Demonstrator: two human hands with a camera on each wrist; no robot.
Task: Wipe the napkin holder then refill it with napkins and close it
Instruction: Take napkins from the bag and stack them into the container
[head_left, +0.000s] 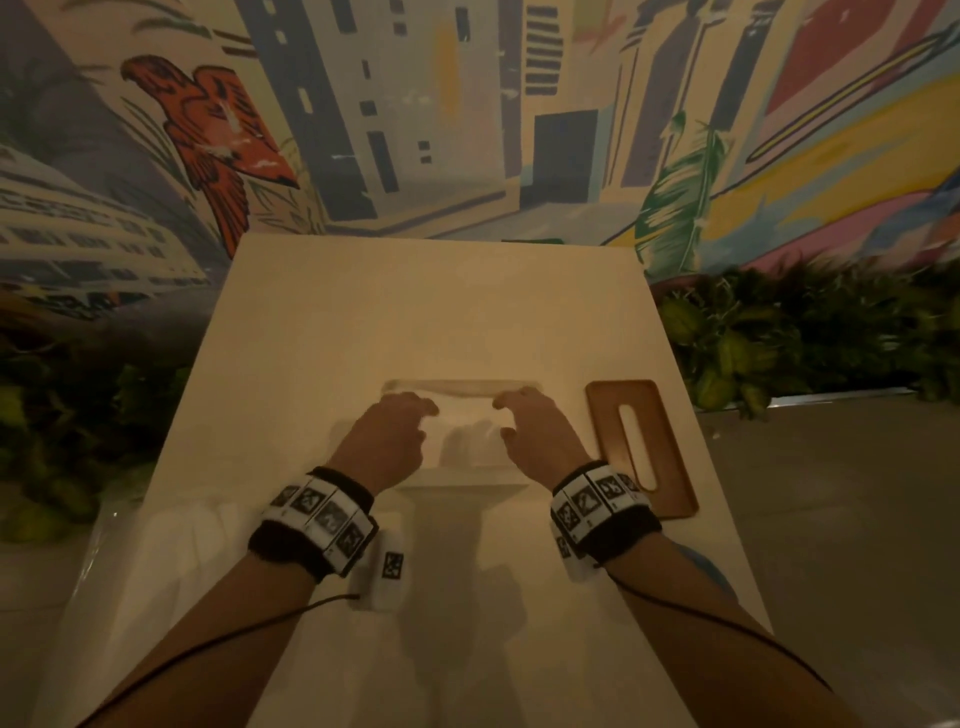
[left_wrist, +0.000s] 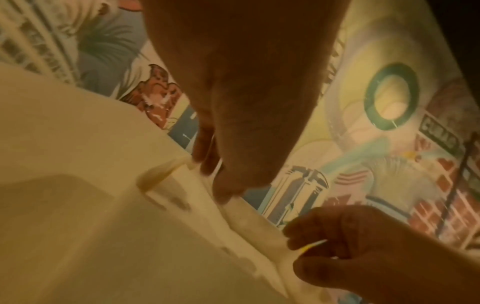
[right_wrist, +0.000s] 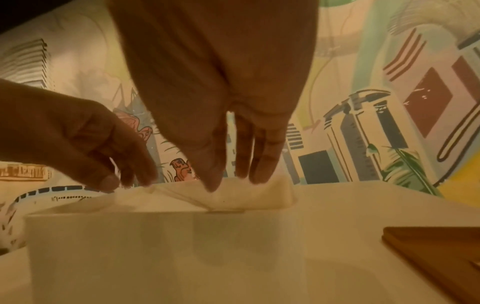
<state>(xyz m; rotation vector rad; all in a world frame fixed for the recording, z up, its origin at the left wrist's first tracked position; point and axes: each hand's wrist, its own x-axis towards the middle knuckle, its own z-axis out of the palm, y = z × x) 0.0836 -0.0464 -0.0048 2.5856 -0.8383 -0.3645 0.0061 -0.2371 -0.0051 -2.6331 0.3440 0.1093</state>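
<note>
A white box-shaped napkin holder (head_left: 462, 475) stands open in the middle of the white table (head_left: 415, 312). A stack of white napkins (head_left: 467, 408) sits at its open top. My left hand (head_left: 426, 415) pinches the stack's left end and my right hand (head_left: 501, 415) pinches its right end. In the right wrist view the right hand (right_wrist: 228, 181) points down, thumb and fingers on the folded napkins (right_wrist: 259, 197) above the holder's wall (right_wrist: 155, 257). In the left wrist view the left hand (left_wrist: 223, 185) touches the napkins' edge (left_wrist: 249, 218).
The holder's brown wooden lid (head_left: 602, 415) with a long slot lies flat to the right of the holder. A plastic-wrapped pack of napkins (head_left: 171, 535) lies at the table's near left. A blue cloth (head_left: 706, 571) shows beside my right forearm. Green plants (head_left: 805, 338) flank the table.
</note>
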